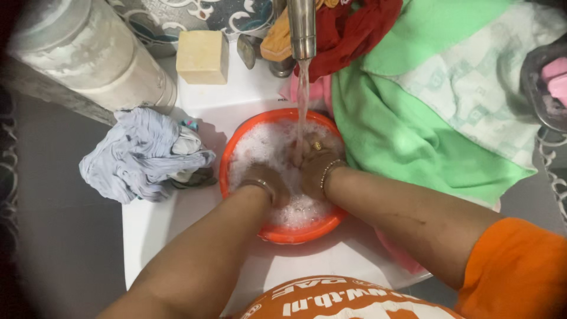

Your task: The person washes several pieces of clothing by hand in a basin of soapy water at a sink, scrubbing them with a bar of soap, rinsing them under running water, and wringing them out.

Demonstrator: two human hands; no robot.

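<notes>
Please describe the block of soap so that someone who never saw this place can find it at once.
Start at the orange basin full of suds under the running tap. Look up and left to the white ledge behind it: the soap sits there, beside the tap. It is the only pale yellow, hard-edged cube among soft cloths.

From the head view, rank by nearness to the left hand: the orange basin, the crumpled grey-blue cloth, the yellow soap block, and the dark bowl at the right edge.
1. Round orange plastic basin: the left hand is inside its suds.
2. Crumpled grey-blue cloth: to the left on the white counter.
3. Yellow rectangular soap block: farther back, left of the tap.
4. Dark bowl: far right edge.
</notes>
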